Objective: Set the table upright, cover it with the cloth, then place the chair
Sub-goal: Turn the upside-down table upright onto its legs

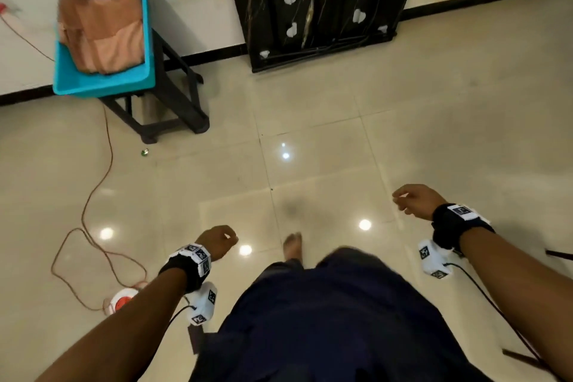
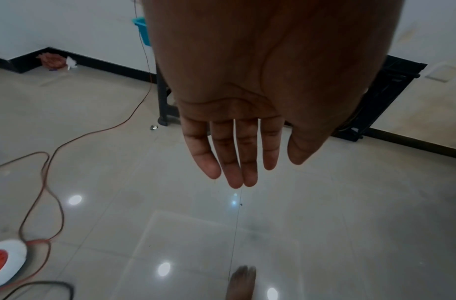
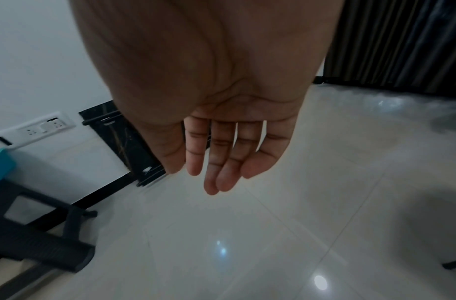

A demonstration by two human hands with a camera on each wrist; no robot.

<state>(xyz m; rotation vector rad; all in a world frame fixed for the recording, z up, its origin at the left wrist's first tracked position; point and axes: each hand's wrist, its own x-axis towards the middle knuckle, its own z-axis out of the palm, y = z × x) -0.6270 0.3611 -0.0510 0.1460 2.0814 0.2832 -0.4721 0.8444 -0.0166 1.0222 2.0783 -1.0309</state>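
Dim indoor light, glossy tiles throwing back small ceiling lamps

Bright glare spots dot the floor (image 1: 310,121) toward 6 o'clock in the head view; motion blur smears the bare foot (image 1: 293,246); both wrist views are murky and bluish, with walls bowing at the edges.

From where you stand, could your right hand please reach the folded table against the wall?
Probably not yet. The right hand hangs open and empty, well short of the table leaning on the wall. Only bare floor lies between, so stepping forward should do it.
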